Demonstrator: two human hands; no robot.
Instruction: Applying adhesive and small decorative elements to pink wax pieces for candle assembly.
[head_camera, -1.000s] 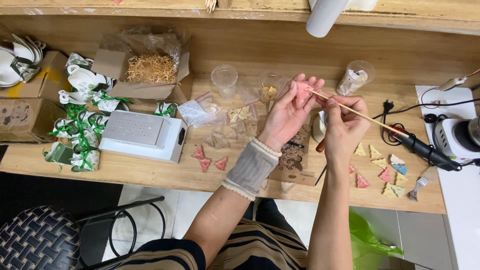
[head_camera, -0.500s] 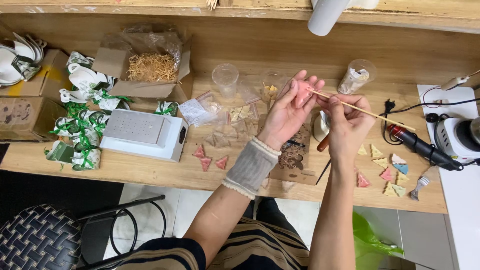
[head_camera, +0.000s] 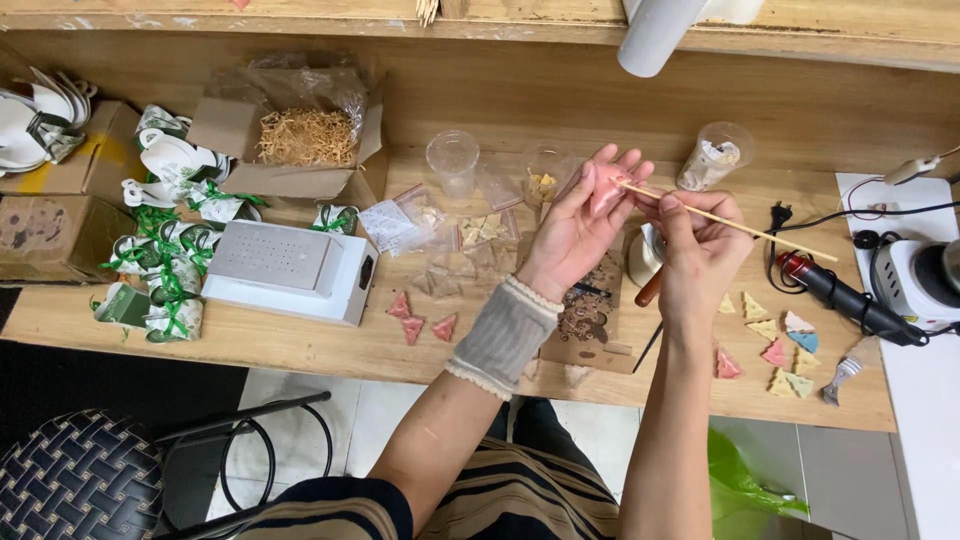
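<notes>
My left hand (head_camera: 575, 225) is raised over the wooden table (head_camera: 300, 345), its fingers holding a small pink piece (head_camera: 606, 187) at the fingertips. My right hand (head_camera: 698, 252) pinches a thin wooden skewer (head_camera: 740, 227) whose tip touches the pink piece. A grey knitted cuff (head_camera: 503, 335) covers my left wrist. Under my hands lies a brown card (head_camera: 590, 315) with dark crumbs on it.
Small pink triangles (head_camera: 420, 318) lie left of the card, and coloured triangles (head_camera: 775, 345) lie to the right. A white box (head_camera: 290, 270), green-ribboned packets (head_camera: 160, 270), a straw-filled carton (head_camera: 305, 140), plastic cups (head_camera: 453, 165), a black and red tool (head_camera: 840, 295) and a chair (head_camera: 80, 480) surround them.
Both hands have stayed almost in place. The skewer's tip shifted slightly against the pink piece.
</notes>
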